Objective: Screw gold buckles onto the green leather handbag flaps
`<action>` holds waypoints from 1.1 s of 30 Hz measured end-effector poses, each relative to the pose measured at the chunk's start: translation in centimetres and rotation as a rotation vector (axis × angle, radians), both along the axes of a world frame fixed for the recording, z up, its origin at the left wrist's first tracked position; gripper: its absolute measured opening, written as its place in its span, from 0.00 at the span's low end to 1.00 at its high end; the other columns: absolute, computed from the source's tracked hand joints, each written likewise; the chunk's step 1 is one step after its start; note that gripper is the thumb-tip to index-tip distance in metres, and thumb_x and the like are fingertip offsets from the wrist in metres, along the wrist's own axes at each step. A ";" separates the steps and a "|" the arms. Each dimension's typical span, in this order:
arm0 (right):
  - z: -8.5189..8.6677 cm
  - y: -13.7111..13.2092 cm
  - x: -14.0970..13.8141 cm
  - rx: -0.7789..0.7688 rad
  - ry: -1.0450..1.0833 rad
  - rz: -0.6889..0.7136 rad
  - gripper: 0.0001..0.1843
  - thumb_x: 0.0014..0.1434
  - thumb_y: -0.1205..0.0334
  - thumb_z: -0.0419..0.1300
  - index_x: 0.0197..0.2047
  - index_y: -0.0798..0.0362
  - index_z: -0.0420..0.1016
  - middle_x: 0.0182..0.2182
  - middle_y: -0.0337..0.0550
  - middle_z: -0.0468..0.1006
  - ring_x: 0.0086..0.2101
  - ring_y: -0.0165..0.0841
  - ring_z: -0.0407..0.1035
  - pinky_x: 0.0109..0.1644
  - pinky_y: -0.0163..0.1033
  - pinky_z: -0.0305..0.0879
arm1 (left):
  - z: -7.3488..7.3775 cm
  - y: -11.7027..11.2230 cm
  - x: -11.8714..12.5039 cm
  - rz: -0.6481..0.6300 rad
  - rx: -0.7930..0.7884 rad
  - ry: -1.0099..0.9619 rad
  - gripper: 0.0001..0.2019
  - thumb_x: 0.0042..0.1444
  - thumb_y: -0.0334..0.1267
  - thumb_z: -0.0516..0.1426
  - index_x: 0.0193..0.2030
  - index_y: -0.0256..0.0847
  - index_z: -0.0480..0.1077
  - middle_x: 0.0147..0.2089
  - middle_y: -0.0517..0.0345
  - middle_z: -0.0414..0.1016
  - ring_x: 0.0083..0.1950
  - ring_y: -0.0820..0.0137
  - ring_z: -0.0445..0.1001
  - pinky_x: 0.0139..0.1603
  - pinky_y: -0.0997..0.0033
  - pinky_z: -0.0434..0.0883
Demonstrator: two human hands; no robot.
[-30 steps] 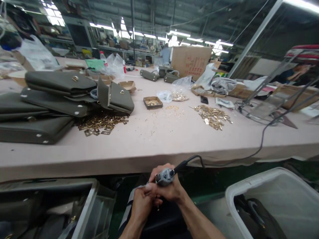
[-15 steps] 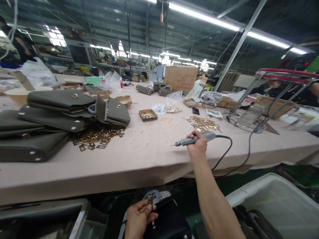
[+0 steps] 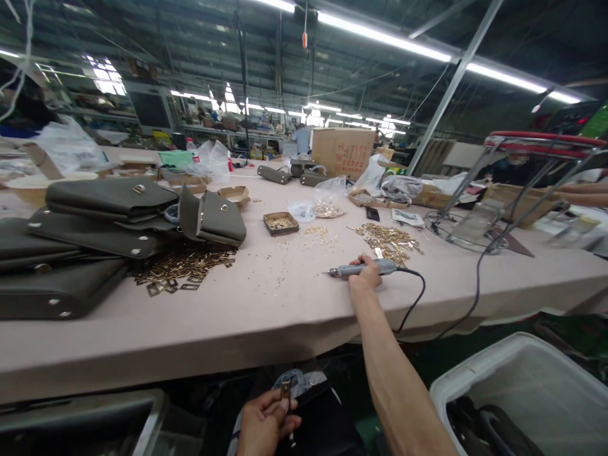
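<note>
My right hand (image 3: 365,278) reaches out over the pink table (image 3: 294,304) and is wrapped round a grey corded electric screwdriver (image 3: 363,269) that lies flat on the tabletop, bit pointing left. Its black cable (image 3: 412,303) loops off the table edge. My left hand (image 3: 263,421) is low in front of me, below the table edge, pinching a small brass buckle (image 3: 285,387) over a dark bag (image 3: 323,421) in my lap. A heap of gold metal fittings (image 3: 387,235) lies just beyond the right hand.
Stacked olive-grey leather bags (image 3: 99,215) and a spread of brass buckles (image 3: 183,266) fill the table's left. A small box of screws (image 3: 280,222), plastic bags, a cardboard carton (image 3: 342,151) and a wire rack (image 3: 513,190) lie farther back. A white bin (image 3: 522,392) stands at lower right.
My right hand lifted the screwdriver from my lap out onto the table and has lowered it flat there. The left hand stayed low with the buckle.
</note>
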State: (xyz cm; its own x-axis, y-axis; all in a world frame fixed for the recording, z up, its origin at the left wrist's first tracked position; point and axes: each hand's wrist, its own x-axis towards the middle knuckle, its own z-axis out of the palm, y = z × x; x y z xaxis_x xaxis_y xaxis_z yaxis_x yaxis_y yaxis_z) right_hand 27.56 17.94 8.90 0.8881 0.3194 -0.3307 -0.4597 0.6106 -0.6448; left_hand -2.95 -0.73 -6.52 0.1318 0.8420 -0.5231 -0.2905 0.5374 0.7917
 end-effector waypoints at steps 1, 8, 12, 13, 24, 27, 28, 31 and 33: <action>0.0 0.0 0.0 -0.002 -0.001 -0.004 0.16 0.49 0.74 0.65 0.32 0.51 0.61 0.27 0.36 0.73 0.22 0.27 0.65 0.19 0.32 0.67 | 0.0 0.0 0.0 -0.002 0.001 -0.002 0.15 0.47 0.31 0.69 0.41 0.27 0.77 0.33 0.39 0.84 0.25 0.61 0.82 0.30 0.68 0.81; 0.0 0.0 -0.4 0.006 -0.010 -0.011 0.15 0.49 0.73 0.66 0.32 0.51 0.61 0.26 0.36 0.73 0.21 0.27 0.66 0.19 0.31 0.67 | -0.3 0.4 0.1 -0.019 0.005 0.015 0.15 0.44 0.34 0.71 0.39 0.28 0.78 0.32 0.41 0.83 0.25 0.62 0.81 0.27 0.71 0.79; 0.1 0.0 -0.6 0.003 -0.015 -0.016 0.15 0.50 0.73 0.66 0.31 0.51 0.61 0.26 0.35 0.73 0.21 0.27 0.65 0.18 0.31 0.67 | -0.3 0.5 0.0 -0.018 -0.006 0.013 0.16 0.43 0.34 0.71 0.39 0.27 0.78 0.31 0.40 0.83 0.24 0.62 0.81 0.26 0.72 0.79; 0.1 0.0 -0.6 0.001 -0.015 -0.018 0.15 0.50 0.73 0.66 0.31 0.52 0.62 0.26 0.35 0.73 0.21 0.27 0.65 0.18 0.31 0.67 | -0.3 0.5 0.0 -0.016 -0.008 0.011 0.16 0.43 0.34 0.71 0.38 0.27 0.78 0.31 0.40 0.83 0.24 0.62 0.81 0.26 0.72 0.79; 0.2 -0.1 -1.0 -0.021 -0.026 -0.041 0.17 0.49 0.75 0.66 0.33 0.51 0.61 0.25 0.34 0.73 0.20 0.27 0.65 0.18 0.32 0.68 | -0.3 0.6 -0.1 -0.016 -0.030 -0.001 0.13 0.45 0.31 0.69 0.39 0.28 0.78 0.31 0.43 0.83 0.25 0.62 0.81 0.28 0.70 0.80; 0.1 0.0 -0.9 -0.023 -0.032 -0.034 0.17 0.49 0.74 0.66 0.33 0.51 0.61 0.25 0.34 0.73 0.20 0.28 0.65 0.18 0.33 0.68 | -0.3 0.6 -0.1 -0.018 -0.029 0.012 0.14 0.44 0.32 0.71 0.39 0.28 0.78 0.31 0.42 0.83 0.25 0.62 0.81 0.27 0.71 0.79; 0.1 0.0 -0.8 -0.021 -0.032 -0.031 0.17 0.49 0.74 0.66 0.33 0.51 0.61 0.25 0.34 0.73 0.20 0.28 0.65 0.18 0.33 0.68 | -0.3 0.6 -0.1 -0.018 -0.031 0.013 0.15 0.44 0.32 0.71 0.39 0.28 0.78 0.31 0.42 0.83 0.25 0.62 0.81 0.27 0.71 0.79; 0.0 0.1 -0.8 -0.015 -0.031 -0.027 0.16 0.49 0.75 0.66 0.32 0.51 0.62 0.25 0.34 0.73 0.20 0.27 0.65 0.18 0.32 0.68 | -0.2 0.6 -0.1 -0.014 -0.041 0.014 0.15 0.44 0.33 0.71 0.38 0.28 0.79 0.31 0.42 0.83 0.25 0.62 0.81 0.27 0.71 0.79; 0.0 0.2 -0.8 -0.009 -0.028 -0.028 0.16 0.49 0.74 0.66 0.32 0.51 0.62 0.25 0.35 0.73 0.21 0.27 0.65 0.18 0.32 0.68 | -0.1 0.6 -0.1 -0.015 -0.040 0.016 0.14 0.45 0.32 0.71 0.38 0.28 0.79 0.31 0.42 0.83 0.24 0.63 0.81 0.27 0.72 0.79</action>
